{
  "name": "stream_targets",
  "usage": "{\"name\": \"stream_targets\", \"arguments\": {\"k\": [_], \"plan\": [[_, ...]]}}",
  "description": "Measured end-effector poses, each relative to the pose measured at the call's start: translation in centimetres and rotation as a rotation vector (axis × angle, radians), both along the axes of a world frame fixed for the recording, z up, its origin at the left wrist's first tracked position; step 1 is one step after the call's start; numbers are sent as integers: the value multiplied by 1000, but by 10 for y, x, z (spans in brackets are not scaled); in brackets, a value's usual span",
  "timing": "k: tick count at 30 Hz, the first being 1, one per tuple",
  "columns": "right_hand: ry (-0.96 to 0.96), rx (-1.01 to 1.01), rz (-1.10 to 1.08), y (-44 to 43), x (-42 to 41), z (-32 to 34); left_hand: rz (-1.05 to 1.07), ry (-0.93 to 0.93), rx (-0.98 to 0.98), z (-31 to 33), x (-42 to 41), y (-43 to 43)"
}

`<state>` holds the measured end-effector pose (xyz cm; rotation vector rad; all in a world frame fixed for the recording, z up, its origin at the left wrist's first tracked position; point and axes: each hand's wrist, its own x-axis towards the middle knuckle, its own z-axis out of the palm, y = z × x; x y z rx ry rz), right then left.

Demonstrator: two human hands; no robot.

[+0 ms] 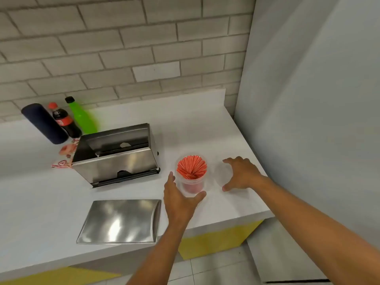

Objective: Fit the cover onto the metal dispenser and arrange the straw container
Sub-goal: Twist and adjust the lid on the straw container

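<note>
The clear straw container [192, 182], full of red-wrapped straws, stands upright on the white counter [41, 202]. My left hand [178, 200] cups it from the front left, fingers against its left wall and thumb at its base. My right hand [241, 173] hovers just to its right, fingers spread around a faint clear round shape [221, 174] that may be a lid. The metal dispenser [117, 155] sits open behind and to the left. Its shiny metal cover [121, 221] lies flat near the counter's front edge.
A dark cylinder [44, 123], a cola bottle [63, 120] and a green bottle [82, 117] stand at the back left by the brick wall. Printed paper [65, 155] lies left of the dispenser. A grey panel [308, 99] bounds the counter on the right.
</note>
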<state>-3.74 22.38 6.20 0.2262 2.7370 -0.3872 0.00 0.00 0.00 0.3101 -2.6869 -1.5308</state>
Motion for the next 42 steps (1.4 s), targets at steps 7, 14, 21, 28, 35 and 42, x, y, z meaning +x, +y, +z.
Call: {"name": "stream_targets", "arguments": {"k": [7, 14, 21, 28, 35, 42], "plan": [[-30, 22, -39, -3, -10, -7, -41, 45, -8, -5, -15, 2], [-49, 60, -51, -1, -18, -10, -38, 71, -32, -15, -23, 5], [-92, 50, -58, 0, -23, -15, -34, 136, -54, -25, -27, 7], [-7, 35, -95, 2, -29, 23, -25, 161, -78, -31, -28, 6], [151, -52, -15, -17, -28, 98, -29, 183, -91, -29, -28, 6], [139, -28, 214, -77, -18, 99, -42, 188, -67, -30, -28, 4]]}}
